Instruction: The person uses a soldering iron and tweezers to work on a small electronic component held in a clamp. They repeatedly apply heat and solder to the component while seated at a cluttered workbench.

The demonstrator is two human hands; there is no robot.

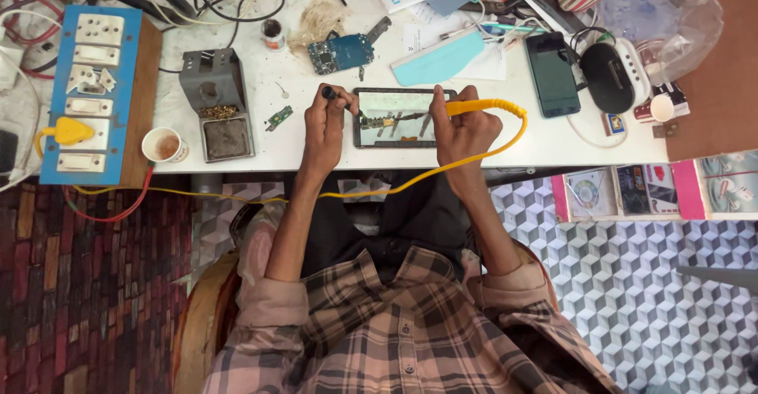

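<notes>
The opened phone (pixel 399 118) lies on the worktop (pixel 505 145) between the two grips, touched by both. The left grip (pixel 328 121) sits at its left end, the right grip (pixel 464 129) at its right end, with the soldering iron (pixel 478 107) in it, tip reaching over the phone. Left of the left grip lies a small circuit piece (pixel 279 117), then the iron stand (pixel 217 103), a paper cup (pixel 163 144) and, farthest, the socket board (pixel 88 94). Behind the left grip rests a circuit board (pixel 341 52). Right of the right grip lies another phone (pixel 553 74). The iron's cable (pixel 379 190) hangs off the near edge below both grips.
</notes>
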